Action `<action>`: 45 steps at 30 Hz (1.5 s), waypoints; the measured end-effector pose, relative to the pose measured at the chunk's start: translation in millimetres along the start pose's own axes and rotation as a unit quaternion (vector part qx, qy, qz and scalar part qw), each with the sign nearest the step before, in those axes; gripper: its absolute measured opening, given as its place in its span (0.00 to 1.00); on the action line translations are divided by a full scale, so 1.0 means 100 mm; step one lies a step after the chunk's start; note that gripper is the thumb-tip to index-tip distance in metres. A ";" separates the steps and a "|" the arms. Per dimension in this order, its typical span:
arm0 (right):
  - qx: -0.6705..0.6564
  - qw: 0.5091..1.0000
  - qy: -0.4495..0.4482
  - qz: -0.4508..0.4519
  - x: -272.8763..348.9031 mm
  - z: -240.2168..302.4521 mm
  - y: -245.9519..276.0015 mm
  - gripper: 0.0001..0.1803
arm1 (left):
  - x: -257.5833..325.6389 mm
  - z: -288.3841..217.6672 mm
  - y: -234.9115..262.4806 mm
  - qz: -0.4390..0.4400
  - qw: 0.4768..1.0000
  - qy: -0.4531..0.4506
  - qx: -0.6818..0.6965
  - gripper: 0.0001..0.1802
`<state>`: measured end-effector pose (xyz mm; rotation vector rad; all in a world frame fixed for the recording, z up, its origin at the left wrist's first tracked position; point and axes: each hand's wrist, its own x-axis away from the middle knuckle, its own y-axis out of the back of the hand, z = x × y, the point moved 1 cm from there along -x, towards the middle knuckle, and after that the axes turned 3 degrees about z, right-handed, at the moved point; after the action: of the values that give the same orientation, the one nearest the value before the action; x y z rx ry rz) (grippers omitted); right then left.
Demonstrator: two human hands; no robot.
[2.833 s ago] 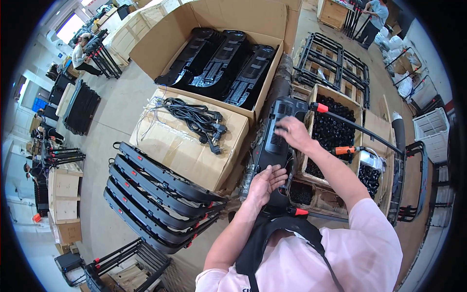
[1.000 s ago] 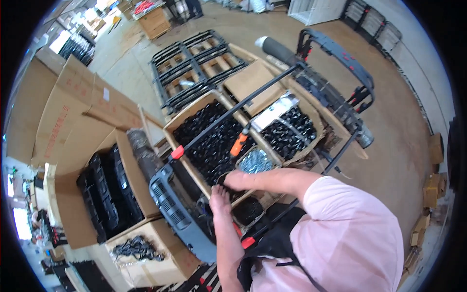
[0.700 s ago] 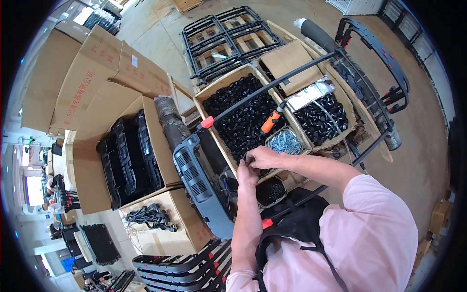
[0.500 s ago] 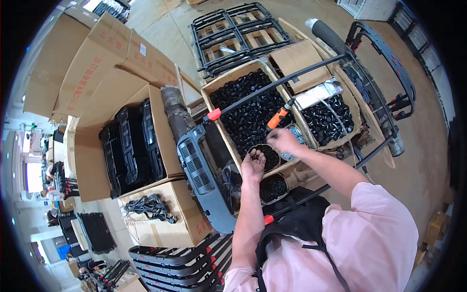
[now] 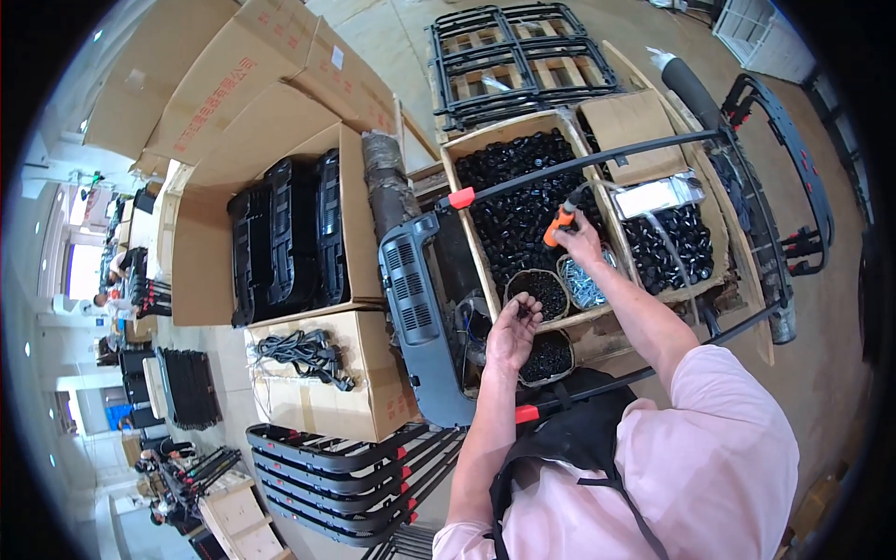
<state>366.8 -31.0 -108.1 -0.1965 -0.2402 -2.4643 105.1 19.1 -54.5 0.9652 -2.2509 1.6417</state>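
My right hand [image 5: 582,243] is closed round an orange power screwdriver [image 5: 561,224], which has a cable at its top end. My left hand [image 5: 513,334] is cupped palm up, its fingers curled over small dark pieces too small to name. It hovers beside a round tub of small black parts [image 5: 545,291]. Next to that tub is another with silver screws [image 5: 586,284], and a third with small black parts [image 5: 547,357] lies nearer me. A black tubular frame [image 5: 551,172] with a red corner piece [image 5: 462,198] and a dark vented plastic housing [image 5: 411,299] spans the parts boxes.
Wooden-edged boxes hold many black caps [image 5: 509,191] and more black pieces [image 5: 667,250]. A silver packet [image 5: 658,196] lies beside a cardboard flap [image 5: 627,135]. At left stands a carton of black mouldings [image 5: 289,233]; coiled cables [image 5: 303,357] rest on another. Stacked frames [image 5: 327,485] stand near me.
My right hand has gone from open-air reach below the screwdriver to gripping it. My left hand has curled its fingers more. The whole view has shifted.
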 end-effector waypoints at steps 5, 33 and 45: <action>0.131 0.990 0.035 0.026 0.11 0.04 -0.41 0.32 | 0.20 -0.01 -0.05 0.001 1.000 -0.014 0.004 0.13; -0.066 0.963 0.154 0.212 1.52 1.96 -0.44 0.30 | 0.58 -0.62 0.04 -0.063 0.996 -0.041 0.051 0.14; -0.063 0.959 0.129 0.247 1.72 2.03 -1.15 0.28 | 0.61 -0.91 0.27 -0.028 0.974 -0.090 0.204 0.14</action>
<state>178.2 0.5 109.4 0.0145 0.0735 -1.9797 22.4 82.0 -10.7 1.3044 -2.0021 2.1162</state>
